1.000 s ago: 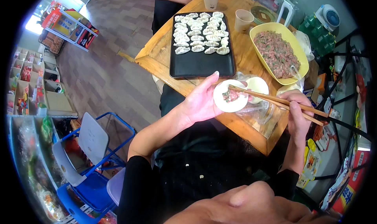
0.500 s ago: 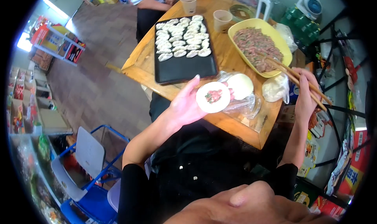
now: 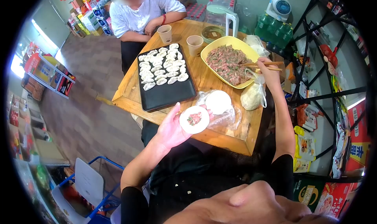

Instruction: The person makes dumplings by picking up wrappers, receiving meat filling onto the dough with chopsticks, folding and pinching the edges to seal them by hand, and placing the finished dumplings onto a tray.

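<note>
Likely mid-fill: my left hand (image 3: 172,126) holds dumpling wrapper (image 3: 202,125) mid-frame, right hand (image 3: 269,69) grips chopsticks (image 3: 277,63) upper right; next needs clean scoop.

This looks like a shop. Shelved packets (image 3: 304,147) stand right of the table (image 3: 127,88); a display rack (image 3: 49,75) stands left.
</note>
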Tool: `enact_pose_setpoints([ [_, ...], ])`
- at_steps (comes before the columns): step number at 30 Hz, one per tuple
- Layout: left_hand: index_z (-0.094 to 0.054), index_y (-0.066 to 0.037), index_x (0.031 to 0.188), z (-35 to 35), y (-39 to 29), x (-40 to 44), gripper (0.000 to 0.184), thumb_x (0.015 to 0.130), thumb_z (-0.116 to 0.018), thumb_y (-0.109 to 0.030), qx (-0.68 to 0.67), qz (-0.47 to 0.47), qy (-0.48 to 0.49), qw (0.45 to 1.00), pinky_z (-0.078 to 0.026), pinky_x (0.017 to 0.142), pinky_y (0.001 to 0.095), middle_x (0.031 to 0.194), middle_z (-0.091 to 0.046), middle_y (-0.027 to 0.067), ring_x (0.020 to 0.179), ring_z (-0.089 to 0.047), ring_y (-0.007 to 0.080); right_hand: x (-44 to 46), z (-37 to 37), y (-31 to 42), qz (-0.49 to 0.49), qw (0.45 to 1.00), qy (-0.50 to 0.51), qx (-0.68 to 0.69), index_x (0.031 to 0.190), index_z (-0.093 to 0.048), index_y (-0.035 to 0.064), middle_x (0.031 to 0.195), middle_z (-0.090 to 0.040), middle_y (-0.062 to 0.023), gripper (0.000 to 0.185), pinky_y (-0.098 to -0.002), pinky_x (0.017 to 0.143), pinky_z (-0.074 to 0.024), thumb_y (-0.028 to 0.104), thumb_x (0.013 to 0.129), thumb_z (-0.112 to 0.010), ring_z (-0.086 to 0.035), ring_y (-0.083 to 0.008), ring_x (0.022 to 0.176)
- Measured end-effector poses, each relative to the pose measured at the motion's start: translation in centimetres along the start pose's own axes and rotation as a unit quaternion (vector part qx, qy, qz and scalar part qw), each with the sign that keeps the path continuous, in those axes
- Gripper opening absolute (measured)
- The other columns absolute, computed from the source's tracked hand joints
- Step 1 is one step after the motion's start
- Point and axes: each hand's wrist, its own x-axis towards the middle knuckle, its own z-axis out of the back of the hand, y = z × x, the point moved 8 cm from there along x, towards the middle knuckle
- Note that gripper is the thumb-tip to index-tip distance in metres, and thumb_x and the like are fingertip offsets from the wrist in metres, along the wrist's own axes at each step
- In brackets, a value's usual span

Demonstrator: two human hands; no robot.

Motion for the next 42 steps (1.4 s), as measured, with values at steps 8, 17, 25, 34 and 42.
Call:
enact_pose_setpoints([
  [8,-0.024,0.011,0.145,-0.5,0.4,-0.4,0.077,0.101,-0.033,-0.05,0.024,0.005,0.015,1.0,-0.021,0.119,0.043,0.149,-0.031,0.0295,0.141,-0.03,0.0396,-6.0,0.7,4.1,0.092,0.908,-0.017,-0.408,0.115,-0.062,-0.0032,0.109,-0.064,-0.0202,0.049,-0.0385,0.091,-0.0458,0.027,0.079,-0.074,-0.06,-0.0344,0.102],
  [17,-0.027,0.011,0.144,-1.3,1.9,-2.5,0.07,0.102,-0.033,-0.044,-0.031,0.036,0.061,0.997,-0.022,0.119,0.0432,0.149,-0.031,0.0305,0.141,-0.03,0.039,-9.6,-2.0,5.6,0.225,0.878,-0.019,-0.421,0.099,-0.066,0.0029,0.096,-0.067,-0.0117,0.018,-0.0403,0.084,-0.0468,0.002,0.082,-0.062,-0.058,-0.0317,0.093],
  [25,-0.024,0.011,0.145,-0.8,1.0,-4.1,0.07,0.102,-0.031,-0.044,-0.006,-0.014,0.069,0.998,-0.021,0.119,0.042,0.148,-0.031,0.0306,0.14,-0.032,0.0381,-14.0,-5.2,9.5,0.305,0.831,0.051,-0.462,0.112,-0.062,-0.0002,0.123,-0.06,-0.0185,0.031,-0.045,0.106,-0.0387,-0.002,0.081,-0.058,-0.053,-0.0377,0.118],
  [34,-0.039,0.008,0.138,-1.3,1.5,-5.2,0.055,0.103,-0.038,-0.034,0.071,-0.074,0.094,0.99,-0.033,0.114,0.0419,0.14,-0.047,0.0216,0.131,-0.046,0.03,-23.9,-20.6,6.7,-0.335,0.798,0.129,0.483,0.129,-0.051,0.0008,0.125,-0.059,-0.0147,0.068,-0.0409,0.104,-0.0416,0.057,0.1,-0.025,-0.056,-0.0257,0.117],
  [42,-0.044,0.005,0.136,3.6,4.3,-4.6,0.044,0.099,-0.051,-0.018,0.163,-0.122,0.024,0.979,-0.04,0.107,0.0342,0.131,-0.056,0.0146,0.124,-0.053,0.0218,-27.1,-26.7,4.1,-0.376,0.557,0.12,0.731,0.127,-0.048,-0.0015,0.126,-0.054,-0.0282,0.068,-0.0519,0.103,-0.0432,0.054,0.1,-0.019,-0.052,-0.0405,0.118],
])
